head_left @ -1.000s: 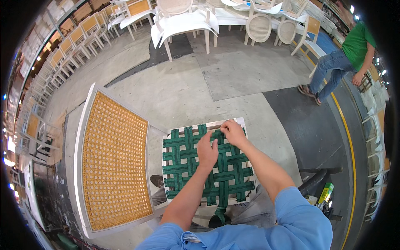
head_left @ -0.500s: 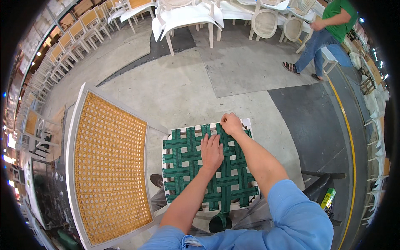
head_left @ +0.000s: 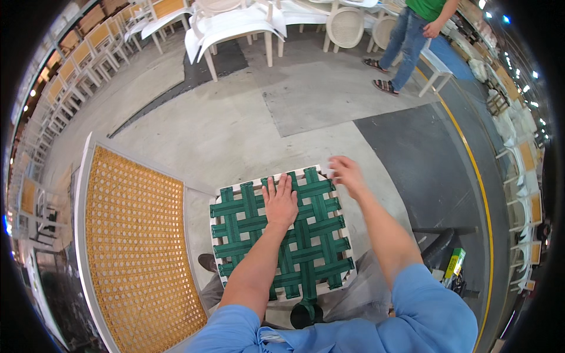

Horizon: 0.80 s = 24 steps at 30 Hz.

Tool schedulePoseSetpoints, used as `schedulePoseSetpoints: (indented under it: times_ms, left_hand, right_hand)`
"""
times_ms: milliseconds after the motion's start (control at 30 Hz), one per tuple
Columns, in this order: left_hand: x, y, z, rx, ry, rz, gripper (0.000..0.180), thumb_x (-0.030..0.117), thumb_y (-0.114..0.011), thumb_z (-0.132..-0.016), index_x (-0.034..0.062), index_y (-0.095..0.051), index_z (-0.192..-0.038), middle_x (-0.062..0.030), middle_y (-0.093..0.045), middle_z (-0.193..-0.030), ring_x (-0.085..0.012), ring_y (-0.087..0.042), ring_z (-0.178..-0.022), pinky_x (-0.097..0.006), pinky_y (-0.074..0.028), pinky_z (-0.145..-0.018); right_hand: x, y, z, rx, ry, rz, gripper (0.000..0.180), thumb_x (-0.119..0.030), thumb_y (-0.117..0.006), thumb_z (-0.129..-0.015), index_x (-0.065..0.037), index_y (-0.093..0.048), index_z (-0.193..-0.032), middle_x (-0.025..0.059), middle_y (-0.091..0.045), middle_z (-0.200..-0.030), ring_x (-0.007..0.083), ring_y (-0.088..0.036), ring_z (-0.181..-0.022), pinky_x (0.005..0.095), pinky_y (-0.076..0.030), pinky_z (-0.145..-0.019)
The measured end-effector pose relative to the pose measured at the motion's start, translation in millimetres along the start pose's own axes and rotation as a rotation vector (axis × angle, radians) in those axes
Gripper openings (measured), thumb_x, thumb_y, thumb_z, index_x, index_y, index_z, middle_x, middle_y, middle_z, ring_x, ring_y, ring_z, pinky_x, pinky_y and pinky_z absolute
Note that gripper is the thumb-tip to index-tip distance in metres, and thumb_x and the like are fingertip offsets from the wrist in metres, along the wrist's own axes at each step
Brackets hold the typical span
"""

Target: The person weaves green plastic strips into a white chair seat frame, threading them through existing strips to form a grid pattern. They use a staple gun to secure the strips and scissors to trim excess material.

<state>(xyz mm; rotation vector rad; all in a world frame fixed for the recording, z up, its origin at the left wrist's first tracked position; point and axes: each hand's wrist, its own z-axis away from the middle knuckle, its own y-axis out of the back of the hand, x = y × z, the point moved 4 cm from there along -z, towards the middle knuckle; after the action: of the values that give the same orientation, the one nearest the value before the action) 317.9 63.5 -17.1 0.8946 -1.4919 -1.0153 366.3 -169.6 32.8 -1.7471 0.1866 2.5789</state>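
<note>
Yellow line: your landmark, curving along the floor.
Dark grey mat: just left of the line as you look at it.
Yellow-and-green box: left of the line's near stretch, closer to you.
Co-worker: left of the line's far end, in green shirt, jeans and sandals, facing you with head out of view.
White-topped seat: at the line's far end.
Round-backed chair: farther left of that end.
Covered chairs: lined up right of the line.
</note>
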Motion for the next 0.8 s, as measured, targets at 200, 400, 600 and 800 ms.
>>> schedulePoseSetpoints:
  times_ms: [200, 400, 600, 800]
  left_hand:
    - [4.0, 4.9, -0.8, 0.065, -0.055, -0.17, 0.058, 0.035, -0.052, -0.102, 0.0102, -0.046, -0.154, -0.0092, -0.046, -0.158, -0.0437, -0.036, -0.147, -0.059, -0.021, -0.124]
    - [15.5, -5.3, -4.2, 0.0, -0.03, -0.223, 0.058, 0.037, -0.04, -0.106, 0.0139, -0.04, -0.159, -0.0056, -0.037, -0.166, -0.0443, -0.03, -0.151, -0.058, -0.02, -0.124]
    - [10.1, -4.2, -9.0, -0.072, -0.033, -0.257, 0.058, 0.035, -0.048, -0.103, 0.0095, -0.045, -0.156, -0.0091, -0.039, -0.164, -0.0484, -0.035, -0.146, -0.062, -0.022, -0.121]
    - [5.9, 5.1, -3.9, 0.057, -0.033, -0.102, 0.058, 0.037, -0.043, -0.105, 0.0166, -0.039, -0.16, -0.0009, -0.032, -0.168, -0.0382, -0.022, -0.156, -0.056, -0.014, -0.128]
  right_hand:
    - [34.6, 237.2, 213.0, 0.693, 0.037, -0.001, 0.022, -0.024, -0.065, -0.103, -0.006, -0.07, -0.115, 0.001, -0.066, -0.087, 0.0087, -0.06, -0.069, 0.025, -0.05, -0.061]
    - [110.9, 363.2, 446.6, 1.16, -0.377, 0.573, 0.026, -0.022, -0.07, -0.09, -0.001, -0.075, -0.103, 0.0131, -0.074, -0.088, 0.0228, -0.071, -0.081, 0.0359, -0.055, -0.073]
    - [164.6, 348.0, 448.9, 0.849, -0.714, 0.833, 0.039, -0.02, -0.074, -0.078, -0.001, -0.074, -0.112, 0.0171, -0.075, -0.101, 0.0279, -0.072, -0.094, 0.0399, -0.054, -0.084]
    - [148.2, 345.1, 433.9, 0.908, -0.667, 0.742, 0.045, -0.003, -0.074, -0.064, 0.002, -0.068, -0.108, 0.0136, -0.073, -0.097, 0.0289, -0.07, -0.088, 0.0405, -0.054, -0.081]
